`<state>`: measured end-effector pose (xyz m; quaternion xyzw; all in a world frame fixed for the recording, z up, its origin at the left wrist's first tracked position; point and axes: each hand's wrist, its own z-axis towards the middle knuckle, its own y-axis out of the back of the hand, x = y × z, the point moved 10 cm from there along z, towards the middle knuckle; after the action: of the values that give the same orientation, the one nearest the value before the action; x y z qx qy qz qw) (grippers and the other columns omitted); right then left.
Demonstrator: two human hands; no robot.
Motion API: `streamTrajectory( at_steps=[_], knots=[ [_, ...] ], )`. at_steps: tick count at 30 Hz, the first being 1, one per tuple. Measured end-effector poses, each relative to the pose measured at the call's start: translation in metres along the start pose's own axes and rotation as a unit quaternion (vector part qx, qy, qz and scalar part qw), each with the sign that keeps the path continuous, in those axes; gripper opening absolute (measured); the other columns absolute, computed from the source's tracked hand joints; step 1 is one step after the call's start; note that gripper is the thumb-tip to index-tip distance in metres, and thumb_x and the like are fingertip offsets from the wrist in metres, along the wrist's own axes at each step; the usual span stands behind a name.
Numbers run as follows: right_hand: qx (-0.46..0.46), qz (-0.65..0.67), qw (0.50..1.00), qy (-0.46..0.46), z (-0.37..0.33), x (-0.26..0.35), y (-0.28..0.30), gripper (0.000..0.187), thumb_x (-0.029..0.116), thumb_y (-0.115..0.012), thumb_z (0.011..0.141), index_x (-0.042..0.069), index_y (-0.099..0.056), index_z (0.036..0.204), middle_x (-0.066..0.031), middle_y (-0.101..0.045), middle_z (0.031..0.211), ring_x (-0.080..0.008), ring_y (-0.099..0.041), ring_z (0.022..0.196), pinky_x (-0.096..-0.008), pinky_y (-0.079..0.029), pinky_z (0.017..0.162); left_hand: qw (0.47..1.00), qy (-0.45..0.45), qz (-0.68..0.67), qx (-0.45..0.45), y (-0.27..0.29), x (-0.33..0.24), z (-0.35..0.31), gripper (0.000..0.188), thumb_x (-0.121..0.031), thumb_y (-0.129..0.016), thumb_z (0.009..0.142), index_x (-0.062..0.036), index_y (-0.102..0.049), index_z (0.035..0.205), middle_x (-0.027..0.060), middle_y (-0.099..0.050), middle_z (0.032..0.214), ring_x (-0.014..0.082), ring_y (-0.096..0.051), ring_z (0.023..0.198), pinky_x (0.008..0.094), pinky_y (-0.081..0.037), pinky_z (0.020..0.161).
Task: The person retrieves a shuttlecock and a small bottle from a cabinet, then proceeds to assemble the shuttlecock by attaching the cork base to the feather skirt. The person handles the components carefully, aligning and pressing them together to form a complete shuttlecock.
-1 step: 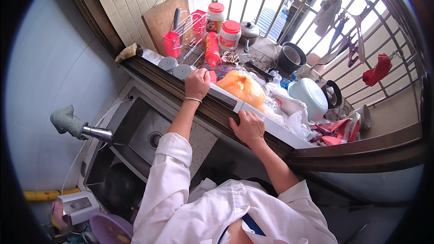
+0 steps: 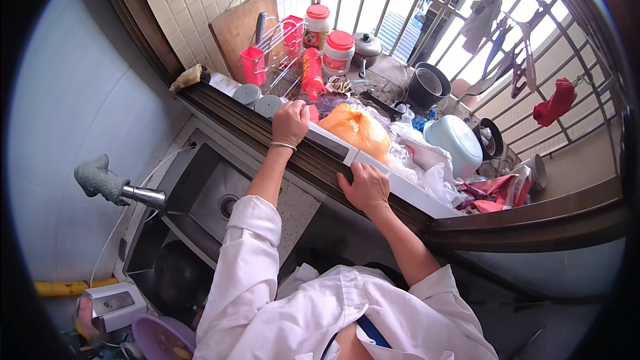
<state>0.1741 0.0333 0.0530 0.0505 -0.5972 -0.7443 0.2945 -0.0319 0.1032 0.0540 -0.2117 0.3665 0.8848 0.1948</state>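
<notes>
My left hand (image 2: 291,122) is closed in a fist on the window ledge, by two grey round lids (image 2: 269,106). A small dark bit shows at its fingertips, but I cannot make out what it is. My right hand (image 2: 367,187) grips the brown window frame (image 2: 320,172), its thumb on the near side and its fingers bent over toward the white sill strip (image 2: 410,191). Just beyond the hands lies a knotted orange plastic bag (image 2: 355,130). A red squeeze bottle (image 2: 311,75) leans beyond my left hand. Clear plastic bags (image 2: 437,183) lie beyond my right.
Two red-lidded jars (image 2: 339,52), a wire rack (image 2: 281,47), a cutting board (image 2: 230,32), a lidded pan (image 2: 367,45) and a pale blue basin (image 2: 455,145) crowd the ledge before metal bars. Below left are a steel sink (image 2: 212,187), cloth-wrapped faucet (image 2: 144,196) and purple basin (image 2: 150,337).
</notes>
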Motion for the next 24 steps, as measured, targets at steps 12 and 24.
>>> streamTrajectory(
  at_steps=[12,24],
  knots=[
    [0.027,0.005,0.999,-0.030,-0.004,-0.004,-0.003,0.031,0.038,-0.061,0.074,0.007,-0.055,0.072,-0.0099,-0.059,0.071,-0.0274,-0.059,0.070,-0.0385,-0.047,0.062,0.994,-0.042,-0.103,-0.001,0.053,-0.094,-0.044,0.016,-0.009,-0.057,0.077,-0.0016,-0.057,0.091,0.0132,-0.058,0.087,0.0310,-0.054,0.084,0.0389,-0.043,0.076],
    [0.033,-0.021,0.998,-0.042,-0.005,-0.005,-0.004,0.033,0.040,-0.060,0.074,0.008,-0.057,0.075,-0.0101,-0.061,0.074,-0.0275,-0.061,0.072,-0.0390,-0.047,0.063,0.988,-0.035,-0.150,0.026,0.075,-0.147,-0.161,0.023,-0.005,-0.061,0.071,-0.0036,-0.057,0.094,0.0104,-0.057,0.092,0.0274,-0.054,0.085,0.0373,-0.041,0.075]
  ],
)
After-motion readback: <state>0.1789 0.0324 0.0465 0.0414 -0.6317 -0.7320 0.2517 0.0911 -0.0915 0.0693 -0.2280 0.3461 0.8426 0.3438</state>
